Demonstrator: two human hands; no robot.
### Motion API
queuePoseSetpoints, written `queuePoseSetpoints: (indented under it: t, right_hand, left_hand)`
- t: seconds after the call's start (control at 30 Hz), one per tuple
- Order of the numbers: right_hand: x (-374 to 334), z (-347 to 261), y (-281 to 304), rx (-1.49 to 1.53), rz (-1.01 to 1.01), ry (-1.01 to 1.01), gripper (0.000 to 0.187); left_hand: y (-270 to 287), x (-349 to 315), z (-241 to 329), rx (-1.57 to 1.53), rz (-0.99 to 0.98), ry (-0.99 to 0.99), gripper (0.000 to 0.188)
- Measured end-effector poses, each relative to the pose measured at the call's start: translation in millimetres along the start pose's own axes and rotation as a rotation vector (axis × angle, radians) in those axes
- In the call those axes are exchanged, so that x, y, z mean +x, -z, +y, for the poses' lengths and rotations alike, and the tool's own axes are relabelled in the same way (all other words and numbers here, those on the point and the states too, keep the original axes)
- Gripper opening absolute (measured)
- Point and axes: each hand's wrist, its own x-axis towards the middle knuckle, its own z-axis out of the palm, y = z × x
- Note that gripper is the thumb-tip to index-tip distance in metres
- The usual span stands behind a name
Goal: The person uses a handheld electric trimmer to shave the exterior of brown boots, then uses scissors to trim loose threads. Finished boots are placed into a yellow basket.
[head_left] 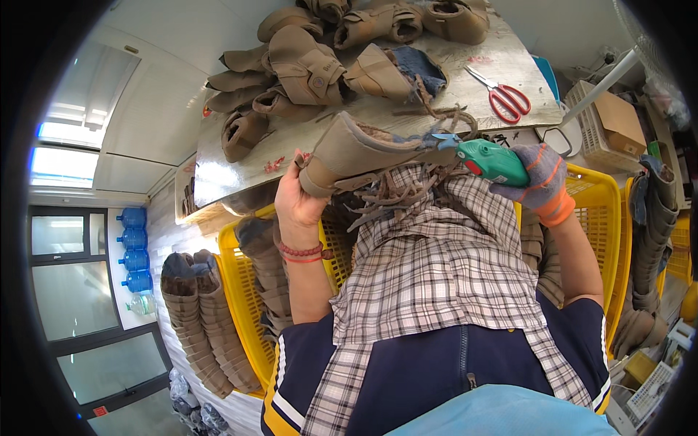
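Note:
My bare left hand (300, 203) grips a brown shoe upper (342, 158) by its left end, holding it up in front of the table edge. Fleecy lining shows at the upper's opening. In a grey and orange knit glove, my right hand (542, 178) is closed round green handheld electric scissors (502, 163). Their blade end meets the right end of the upper, where bluish lining edge shows; the exact contact is too small to make out. Brown trimmed strips (396, 195) lie in a tangle on my checked apron (436, 269), below the upper.
On the pale table (465, 109) lie more brown shoe uppers (302, 65) and red-handled scissors (509, 103). Yellow crates (236, 291) with stacked uppers flank me on both sides. At far right are a cardboard box (619, 123) and a fan; blue water bottles (133, 240) stand left.

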Motion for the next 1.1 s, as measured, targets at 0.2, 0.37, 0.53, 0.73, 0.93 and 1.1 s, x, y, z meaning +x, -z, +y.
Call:
queuePoseSetpoints:
  t: [0.2, 0.37, 0.53, 0.73, 0.93, 1.1]
  right_hand:
    - [-1.0, -3.1, -1.6, 0.081, -0.072, -0.055, 0.051]
    - [0.5, -6.5, -5.4, 0.148, -0.096, -0.065, 0.051]
    - [6.2, -14.1, -4.9, 0.197, -0.082, -0.078, 0.050]
    - [15.1, -24.9, -5.5, 0.272, -0.076, -0.071, 0.049]
    - [19.3, -35.7, -6.6, 0.377, -0.095, -0.155, 0.049]
    - [19.0, -43.4, -16.6, 0.437, -0.087, -0.265, 0.051]
  left_hand:
    - [2.5, 7.5, -4.1, 0.073, 0.064, -0.038, 0.032]
    - [-5.2, 8.6, -14.0, 0.056, 0.039, -0.027, 0.035]
    - [-20.9, -1.4, -28.5, 0.015, -0.050, -0.033, 0.039]
    - [-31.7, -12.6, -40.3, 0.043, -0.184, -0.078, 0.039]
    - [-38.0, -20.8, -54.9, 0.077, -0.238, -0.268, 0.038]
    - [-32.7, -19.4, -65.0, 0.282, -0.264, -0.424, 0.041]
